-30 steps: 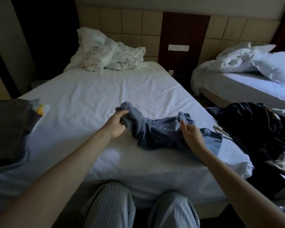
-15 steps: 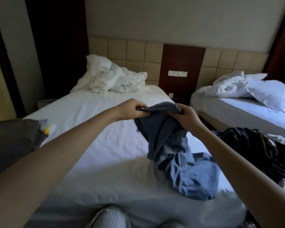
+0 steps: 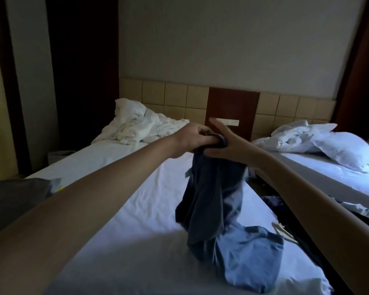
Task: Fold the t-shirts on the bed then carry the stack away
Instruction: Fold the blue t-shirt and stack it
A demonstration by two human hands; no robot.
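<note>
You are holding the blue t-shirt (image 3: 217,199) up over the right half of the bed (image 3: 126,209). Its top is bunched at your hands and its lower end is lying crumpled on the sheet near the right edge. Your left hand (image 3: 195,138) is gripping that bunched top with curled fingers. Your right hand (image 3: 226,145) is lying against the cloth with fingers spread straight, closing on nothing I can make out.

One hand is probably carrying all the weight, so the shirt may be twisting into a rope as it hangs. It may refuse to spread flat unless your right hand is finding a shoulder or seam. The tail is sitting close to the edge, and a sideways pull could be dragging it off toward the dark clothes (image 3: 358,211) heaped in the gap on the right.

The white sheet is lying wide and mostly smooth before you. A second bed (image 3: 320,179) is standing to the right and a tan headboard (image 3: 175,96) is running behind both. A crumpled duvet (image 3: 136,126) is sitting at the far end, a pillow (image 3: 347,147) is resting on the second bed, and a grey garment (image 3: 13,196) is lying near left. A switch plate (image 3: 233,122) is showing beyond your hands.
</note>
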